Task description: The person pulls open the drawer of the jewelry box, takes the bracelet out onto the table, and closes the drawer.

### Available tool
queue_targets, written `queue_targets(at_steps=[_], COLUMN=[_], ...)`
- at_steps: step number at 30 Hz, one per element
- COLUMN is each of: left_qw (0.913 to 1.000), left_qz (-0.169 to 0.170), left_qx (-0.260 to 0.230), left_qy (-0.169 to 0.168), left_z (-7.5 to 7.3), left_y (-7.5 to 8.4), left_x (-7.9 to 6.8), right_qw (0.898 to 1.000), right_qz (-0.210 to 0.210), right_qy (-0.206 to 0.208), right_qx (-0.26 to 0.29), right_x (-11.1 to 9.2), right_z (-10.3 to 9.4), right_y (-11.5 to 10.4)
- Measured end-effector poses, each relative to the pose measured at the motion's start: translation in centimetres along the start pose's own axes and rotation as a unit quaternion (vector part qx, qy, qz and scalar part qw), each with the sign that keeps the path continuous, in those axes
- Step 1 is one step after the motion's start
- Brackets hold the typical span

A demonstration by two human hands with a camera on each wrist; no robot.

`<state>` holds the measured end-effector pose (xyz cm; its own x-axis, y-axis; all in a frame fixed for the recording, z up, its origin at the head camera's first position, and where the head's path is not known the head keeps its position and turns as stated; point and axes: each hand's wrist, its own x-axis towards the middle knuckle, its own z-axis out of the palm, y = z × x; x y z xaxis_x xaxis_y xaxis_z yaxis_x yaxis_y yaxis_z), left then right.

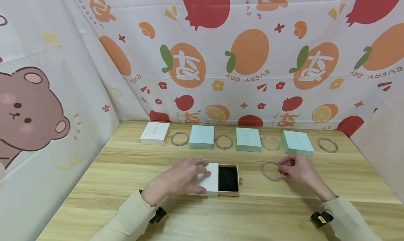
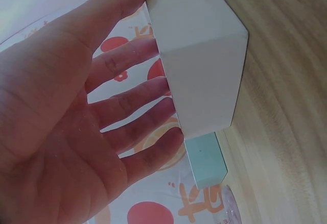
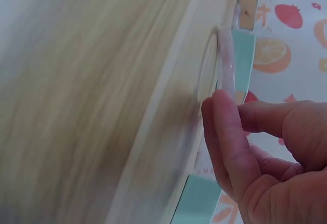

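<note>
My left hand (image 1: 186, 176) rests on top of a white sliding box (image 1: 212, 185), its fingers spread and fairly straight. From the left wrist view, the fingertips touch the upper face of that box (image 2: 204, 81). The box's drawer (image 1: 228, 193) is pulled partly out to the right, showing a black lining and a small tab. My right hand (image 1: 298, 169) pinches the right side of a pale translucent bangle (image 1: 266, 174) between thumb and fingers. In the right wrist view the bangle (image 3: 226, 60) is tilted, its upper side raised off the wooden table.
Along the table's back stand a white box (image 1: 154, 134) and three mint boxes (image 1: 202, 137), (image 1: 248, 139), (image 1: 296, 143). Several bangles lie beside them, including a brownish bangle (image 1: 180, 144) and one at the far right (image 1: 328, 150). A printed cloth (image 1: 221, 90) hangs behind the table.
</note>
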<state>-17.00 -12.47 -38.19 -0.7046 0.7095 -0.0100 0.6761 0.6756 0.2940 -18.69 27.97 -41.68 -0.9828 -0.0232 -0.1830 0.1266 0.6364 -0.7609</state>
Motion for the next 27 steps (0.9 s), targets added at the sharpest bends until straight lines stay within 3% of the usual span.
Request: queue_targets(at_steps=[11,21,24,27], left_qw=[0.9999,0.9999,0.9998,0.9998], left_qz=[0.011,0.012,0.014,0.015], left_qx=[0.005,0.002,0.006,0.008], left_qy=[0.007,0.009,0.011,0.011], left_z=[0.0,0.1,0.1,0.1], left_y=[0.0,0.0,-0.1,-0.1], left_x=[-0.1,-0.1,-0.1,-0.2], right_qw=[0.996,0.993,0.988,0.974], right_qz=[-0.019,-0.023,-0.049,-0.108], right_qy=[0.028,0.035,0.055,0.098], right_qx=[-0.086,-0.107,-0.133,-0.176], right_x=[0.3,0.4,0.2,-0.2], right_z=[-0.7,-0.7,-0.5,0.1], right_y=[1.2,1.5,1.3,0.6])
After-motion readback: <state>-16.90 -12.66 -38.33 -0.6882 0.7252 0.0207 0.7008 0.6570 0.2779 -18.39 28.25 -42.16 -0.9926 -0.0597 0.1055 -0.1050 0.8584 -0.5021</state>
